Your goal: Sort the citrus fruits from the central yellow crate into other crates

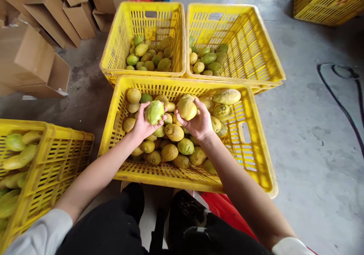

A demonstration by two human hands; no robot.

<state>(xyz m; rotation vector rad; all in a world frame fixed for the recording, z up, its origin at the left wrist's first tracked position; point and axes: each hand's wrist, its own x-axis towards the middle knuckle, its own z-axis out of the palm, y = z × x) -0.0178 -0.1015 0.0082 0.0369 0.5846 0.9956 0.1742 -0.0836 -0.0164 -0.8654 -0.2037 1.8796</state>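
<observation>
My left hand (143, 123) is closed around a green fruit (154, 112), held above the near yellow crate (182, 182). To its right, my right hand (202, 121) grips a yellow fruit (187, 107) at about the same height. The two held fruits are apart from each other. Beneath both hands, several yellow and green fruits (174, 132) lie heaped in the near crate, mostly in its left and middle parts.
Behind stand two more yellow crates (184, 38), a left one and a right one (250, 42), each holding fruits. Another fruit-filled crate (65, 133) is at the left. Cardboard boxes (31, 57) fill the upper left. A black cable (341, 107) lies on the right floor.
</observation>
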